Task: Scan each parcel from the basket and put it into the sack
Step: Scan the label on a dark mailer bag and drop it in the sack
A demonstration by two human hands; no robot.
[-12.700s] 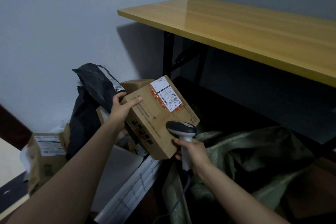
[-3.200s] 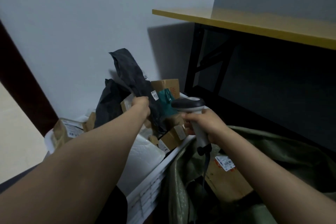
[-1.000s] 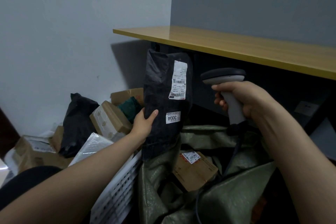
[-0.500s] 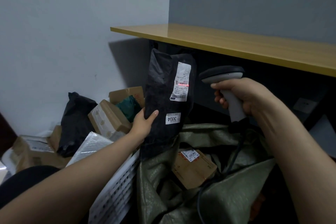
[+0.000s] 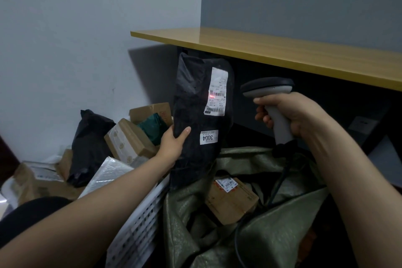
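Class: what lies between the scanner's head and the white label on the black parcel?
In the head view, nothing solid: the gap from scanner to the label on the black parcel is bare; red scan light falls there.

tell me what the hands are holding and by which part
The left hand grips the black plastic mailer bag by its left edge; the right hand grips the grey barcode scanner by its handle.

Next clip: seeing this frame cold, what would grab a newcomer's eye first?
A black mailer bag is held upright at centre by the left hand, with a red scan glow on its white label. To its right, the right hand grips a grey scanner aimed at that label. Below them, a cardboard box lies in the open green sack.
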